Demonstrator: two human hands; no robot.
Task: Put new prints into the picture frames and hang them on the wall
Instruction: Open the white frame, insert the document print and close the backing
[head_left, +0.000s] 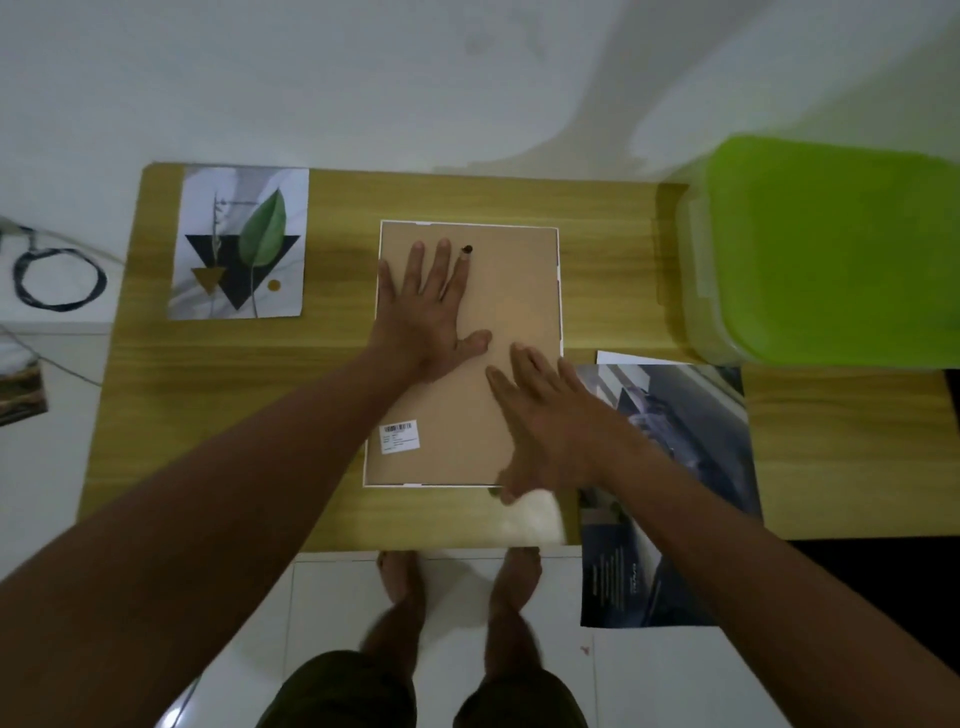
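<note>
Frame (441, 467) face-down on counter (337, 202), backing (519, 301) up. Your left hand (423, 312) spread flat on it, right hand (545, 426) likewise (blurred). Leaf print (239, 244) left of frame. Likely pressing backing home; next, you need fingertips along frame edge.

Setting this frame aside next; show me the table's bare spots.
Widest: near-left table, below the leaf print, left of the frame. A narrower strip between those two. More right of the dark print, below the green bin. Crowded at the frame's right edge, under the right hand.
</note>
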